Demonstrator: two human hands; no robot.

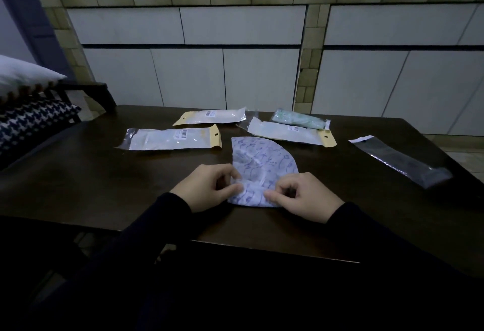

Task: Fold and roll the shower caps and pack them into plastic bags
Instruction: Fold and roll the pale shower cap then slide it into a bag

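**Starting the roll at the near edge**

The patterned shower cap (262, 163) lies folded flat on the dark table (104, 173), just in front of me, its curved side to the right. My left hand (209, 186) and right hand (303, 194) both sit at its near end, fingers curled, each pinching the crumpled edge between thumb and fingertips.

I judge this to be the start of the roll. To do it well I should keep both pinches level, so the first turn comes out straight, and press out trapped air as I go; the film looks slippery and will likely spring open if I loosen my grip. A tight, narrow roll matters, since the empty clear bag (400, 160) waiting to my right is slim.

Beyond the cap lie three packed white bags (170, 139) and a green rolled cap (298, 120).
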